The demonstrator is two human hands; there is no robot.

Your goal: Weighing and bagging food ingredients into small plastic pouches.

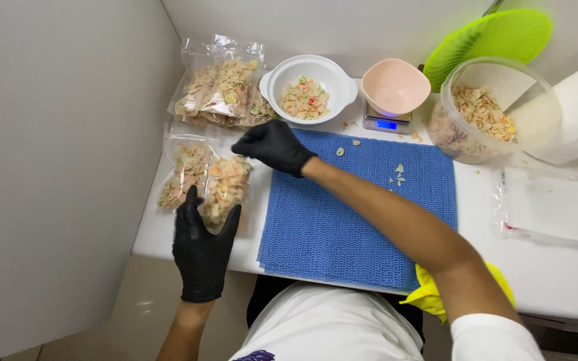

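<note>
A clear plastic bag (227, 182) filled with small pale, orange and green shell-shaped pieces lies at the left end of the white table (556, 281). My right hand (272, 146), in a black glove, pinches the bag's top edge. My left hand (201, 249), also gloved, cradles its lower end between thumb and fingers. A second filled bag (182, 172) lies just to its left, touching it. Two or three more filled bags (219, 87) are stacked behind them against the wall.
A blue mesh mat (362, 214) with a few loose pieces covers the table's middle. Behind it stand a white bowl (272, 83) of pieces, a pink bowl (396, 87) on a small scale (386, 124), and a clear tub (483, 113). Empty bags (556, 207) lie right.
</note>
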